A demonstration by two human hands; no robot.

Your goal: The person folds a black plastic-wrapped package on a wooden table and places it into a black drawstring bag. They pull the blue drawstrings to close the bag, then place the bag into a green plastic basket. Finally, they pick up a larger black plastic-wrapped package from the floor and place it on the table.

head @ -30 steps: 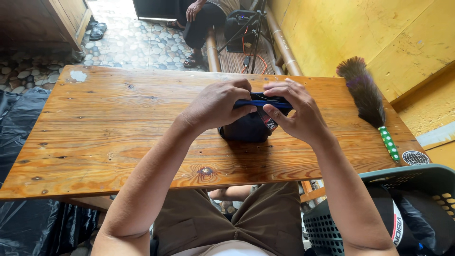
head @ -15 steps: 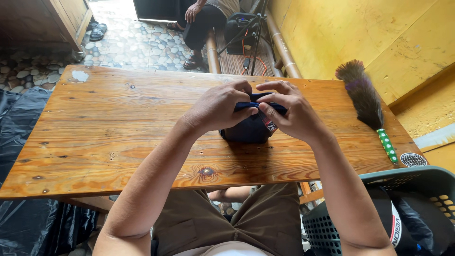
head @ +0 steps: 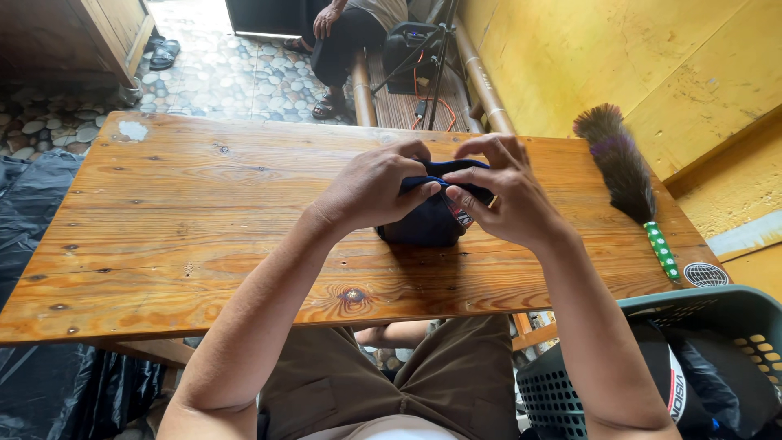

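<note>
A dark navy piece of clothing (head: 428, 220) is bunched into a small mound on the wooden table (head: 187, 212), just right of centre. My left hand (head: 375, 187) grips its top left edge with the fingers curled over the cloth. My right hand (head: 501, 195) pinches the top right edge between thumb and fingers. Both hands meet above the bundle, and a small red and white label shows under my right thumb. Much of the cloth is hidden by my hands.
A feather duster (head: 623, 175) with a green dotted handle lies along the table's right side. A dark plastic laundry basket (head: 619, 358) with clothes stands at lower right. Black plastic sheeting (head: 32, 375) lies at left. Another person (head: 342, 37) sits beyond the table beside a tripod.
My hands have drawn closer together over the bundle, and the blue edge that was stretched between them is now folded in and mostly covered.
</note>
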